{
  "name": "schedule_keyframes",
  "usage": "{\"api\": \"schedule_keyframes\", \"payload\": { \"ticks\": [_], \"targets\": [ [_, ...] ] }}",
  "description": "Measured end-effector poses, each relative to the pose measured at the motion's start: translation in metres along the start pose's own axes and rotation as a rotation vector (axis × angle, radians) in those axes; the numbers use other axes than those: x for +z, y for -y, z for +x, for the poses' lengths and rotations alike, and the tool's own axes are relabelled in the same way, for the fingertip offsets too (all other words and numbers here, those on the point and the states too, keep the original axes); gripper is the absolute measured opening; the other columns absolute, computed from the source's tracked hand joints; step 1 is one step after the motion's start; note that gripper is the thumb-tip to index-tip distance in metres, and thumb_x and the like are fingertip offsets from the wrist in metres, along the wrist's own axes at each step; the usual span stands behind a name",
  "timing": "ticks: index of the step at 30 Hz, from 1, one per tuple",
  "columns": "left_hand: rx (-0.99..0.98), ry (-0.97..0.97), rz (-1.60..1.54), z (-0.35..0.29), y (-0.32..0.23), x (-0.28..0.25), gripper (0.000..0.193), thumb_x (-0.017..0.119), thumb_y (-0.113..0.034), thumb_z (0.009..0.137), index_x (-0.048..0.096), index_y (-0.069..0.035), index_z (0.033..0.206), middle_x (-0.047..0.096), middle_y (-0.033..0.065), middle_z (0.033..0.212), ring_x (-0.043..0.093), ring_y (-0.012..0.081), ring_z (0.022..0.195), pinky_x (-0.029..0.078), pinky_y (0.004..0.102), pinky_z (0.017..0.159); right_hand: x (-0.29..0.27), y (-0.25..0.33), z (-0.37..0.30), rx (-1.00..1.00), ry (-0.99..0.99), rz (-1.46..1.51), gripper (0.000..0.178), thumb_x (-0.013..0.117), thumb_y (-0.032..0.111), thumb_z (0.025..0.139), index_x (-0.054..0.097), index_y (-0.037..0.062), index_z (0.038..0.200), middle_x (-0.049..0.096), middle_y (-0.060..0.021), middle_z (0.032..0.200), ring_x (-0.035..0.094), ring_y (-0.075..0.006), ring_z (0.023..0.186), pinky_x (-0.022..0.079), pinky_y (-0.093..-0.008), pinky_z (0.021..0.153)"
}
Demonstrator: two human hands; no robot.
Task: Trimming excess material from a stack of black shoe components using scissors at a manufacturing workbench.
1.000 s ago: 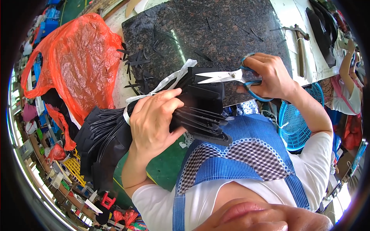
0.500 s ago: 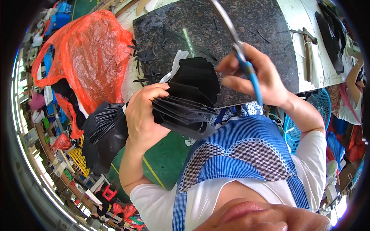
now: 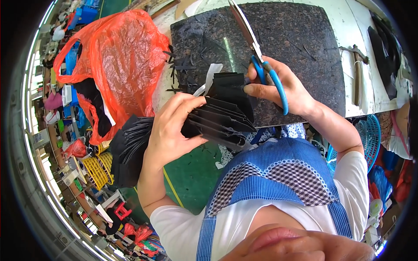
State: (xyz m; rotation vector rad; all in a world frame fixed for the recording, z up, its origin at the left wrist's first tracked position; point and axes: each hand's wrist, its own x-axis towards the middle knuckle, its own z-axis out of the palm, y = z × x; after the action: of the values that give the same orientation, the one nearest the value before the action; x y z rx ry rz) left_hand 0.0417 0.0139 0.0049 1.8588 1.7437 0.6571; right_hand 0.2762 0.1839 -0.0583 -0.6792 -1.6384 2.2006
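Note:
A thick bundle of thin black sheets [image 3: 228, 98] fans out in my left hand [image 3: 170, 124]. My left fingers wrap over its top and the thumb lies beneath. More of the black layers [image 3: 130, 148] hang out past the wrist side of that hand. A pale strip [image 3: 212, 74] sticks up behind the bundle. In my right hand [image 3: 285, 87] is a pair of scissors [image 3: 257, 54] with blue handles, blades pointing up and away from me. The tips of my right thumb and forefinger are at the bundle's right edge; whether they pinch a sheet I cannot tell.
Beneath the scissors lies a dark speckled slab [image 3: 300, 26] on a white table, with black offcuts [image 3: 183, 65] at its left. A red plastic bag [image 3: 130, 52] stands at left. A hammer [image 3: 358, 65] rests right. A blue basket [image 3: 368, 139] sits below the table edge.
My right hand has come in to the bundle's edge, and the scissors have turned so both handle loops show. The sheets in my left hand are fanned differently. The whole view has shifted slightly.

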Motion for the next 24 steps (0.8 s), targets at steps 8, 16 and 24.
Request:
{"api": "schedule_keyframes", "payload": {
  "ticks": [8,16,24],
  "targets": [
    [0.119,-0.069,-0.004,-0.003,0.004,0.004,0.067,0.082,-0.006,0.057,0.064,-0.006,0.122,0.069,0.0081,0.112,0.069,0.0317,0.102,0.054,0.0417,0.089,0.002,-0.009,-0.003,-0.046,-0.079,-0.025,0.025,0.078,0.012,0.090,0.058,0.0053,0.102,0.059,0.0020,0.086,0.056,-0.0044,0.078,0.048,-0.0230,0.070],
    [0.090,0.011,0.091,0.001,-0.006,0.009,0.063,0.085,-0.012,0.059,0.062,-0.009,0.117,0.071,0.0051,0.117,0.069,0.0292,0.106,0.054,0.0409,0.089,-0.041,0.023,-0.009,-0.398,-0.053,-0.944,0.047,0.088,0.027,0.074,0.062,-0.0022,0.100,0.059,-0.0111,0.078,0.062,-0.0238,0.069,0.050,-0.0367,0.059],
    [0.078,0.004,0.081,0.002,-0.008,0.008,0.066,0.086,-0.010,0.054,0.063,-0.010,0.116,0.069,0.0049,0.121,0.068,0.0288,0.107,0.054,0.0402,0.088,-0.077,0.048,-0.012,-0.410,0.161,-1.484,0.051,0.085,0.025,0.065,0.062,0.0016,0.104,0.063,-0.0129,0.091,0.065,-0.0326,0.088,0.055,-0.0453,0.074]
  ]
}}
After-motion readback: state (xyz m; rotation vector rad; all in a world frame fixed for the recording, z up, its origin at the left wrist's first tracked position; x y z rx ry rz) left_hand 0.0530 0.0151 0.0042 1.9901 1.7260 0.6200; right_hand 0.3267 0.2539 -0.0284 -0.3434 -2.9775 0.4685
